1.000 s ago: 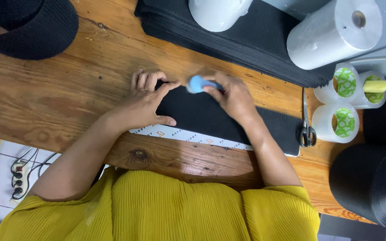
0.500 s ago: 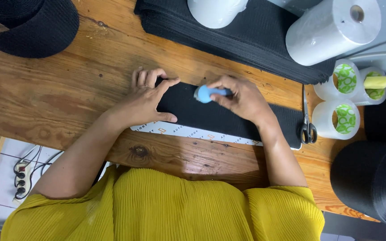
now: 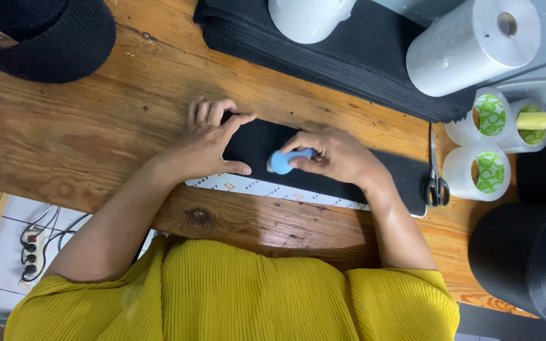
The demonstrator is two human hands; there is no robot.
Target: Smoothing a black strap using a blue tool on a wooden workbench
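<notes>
black fabric strip (image 3: 323, 165): flat on white band | blue tool (image 3: 280, 161): tip on strip

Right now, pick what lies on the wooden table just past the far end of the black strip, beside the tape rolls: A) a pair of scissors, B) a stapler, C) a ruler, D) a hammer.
A: a pair of scissors with black handles lies on the wooden table, between the end of the black strip and the tape rolls.
</notes>
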